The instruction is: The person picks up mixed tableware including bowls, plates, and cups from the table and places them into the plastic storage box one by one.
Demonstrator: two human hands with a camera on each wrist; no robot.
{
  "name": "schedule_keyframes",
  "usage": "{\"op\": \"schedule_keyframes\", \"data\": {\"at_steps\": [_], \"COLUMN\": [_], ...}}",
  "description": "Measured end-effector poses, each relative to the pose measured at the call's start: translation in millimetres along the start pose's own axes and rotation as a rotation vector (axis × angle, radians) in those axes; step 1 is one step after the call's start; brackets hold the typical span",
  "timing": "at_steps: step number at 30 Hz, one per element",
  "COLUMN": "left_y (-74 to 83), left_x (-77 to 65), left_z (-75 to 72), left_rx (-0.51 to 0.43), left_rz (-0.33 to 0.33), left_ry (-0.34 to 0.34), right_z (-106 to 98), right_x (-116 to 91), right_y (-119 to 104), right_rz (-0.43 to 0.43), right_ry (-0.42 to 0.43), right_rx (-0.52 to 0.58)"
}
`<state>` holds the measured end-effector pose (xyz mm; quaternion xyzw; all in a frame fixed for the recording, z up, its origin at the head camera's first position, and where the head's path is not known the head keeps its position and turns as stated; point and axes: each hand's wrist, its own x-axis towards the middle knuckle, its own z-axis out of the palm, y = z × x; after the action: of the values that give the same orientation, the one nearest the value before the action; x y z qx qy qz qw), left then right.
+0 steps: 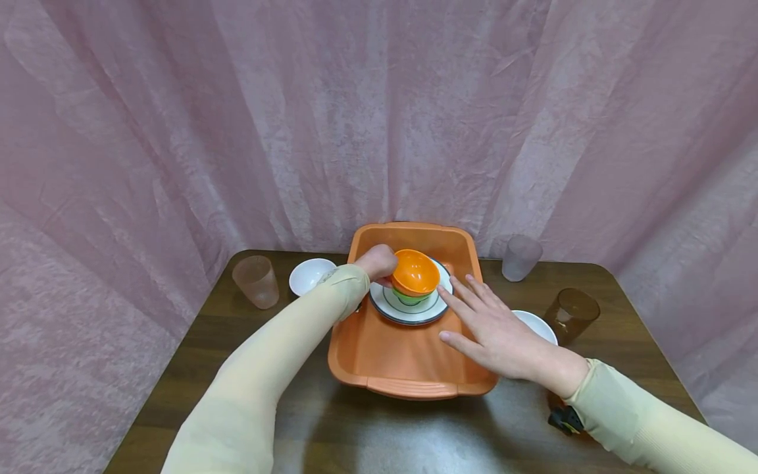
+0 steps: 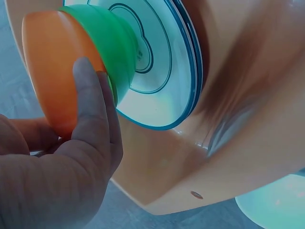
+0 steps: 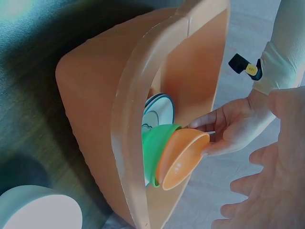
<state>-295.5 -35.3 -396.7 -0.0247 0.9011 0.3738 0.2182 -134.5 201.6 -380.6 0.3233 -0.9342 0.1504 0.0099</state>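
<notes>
In the head view, my left hand (image 1: 379, 263) pinches the rim of an orange bowl (image 1: 416, 271) on its left side. The orange bowl sits nested in a green bowl (image 1: 411, 299), most of which is hidden by it. Both are over stacked white plates (image 1: 387, 306) with dark blue rims, inside an orange basin (image 1: 408, 362). The left wrist view shows fingers along the orange bowl's outer wall (image 2: 52, 62), with fingertips near the green bowl (image 2: 116, 52). My right hand (image 1: 491, 332), fingers spread, hovers over the basin's right side and appears to hold nothing.
A white bowl (image 1: 310, 275) and a pinkish tumbler (image 1: 257, 283) stand left of the basin. To its right are a clear tumbler (image 1: 521, 258), a brown tumbler (image 1: 572, 315) and a partly covered white bowl (image 1: 537, 325). A pink curtain (image 1: 379, 118) hangs behind the wooden table (image 1: 195, 368).
</notes>
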Motion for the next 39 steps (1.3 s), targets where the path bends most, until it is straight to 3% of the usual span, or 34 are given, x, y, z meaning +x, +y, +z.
{"op": "schedule_keyframes", "data": {"at_steps": [11,28,39], "left_y": [0.1,-4.0,-8.5], "left_x": [0.1,1.5,2.6], "left_z": [-4.2,-4.0,-0.6], "left_rx": [0.006,0.030,0.180], "left_rz": [-0.055,-0.080,-0.073], "left_ry": [-0.010,-0.046,-0.087], "right_z": [0.7,0.7,3.1], "right_x": [1.0,2.8,1.1], "right_y": [-0.9,-2.5,-0.8], "right_rz": [-0.001,0.010,0.014], "right_ry": [0.003,-0.008,-0.005], "right_rx": [0.008,0.014,0.022]}}
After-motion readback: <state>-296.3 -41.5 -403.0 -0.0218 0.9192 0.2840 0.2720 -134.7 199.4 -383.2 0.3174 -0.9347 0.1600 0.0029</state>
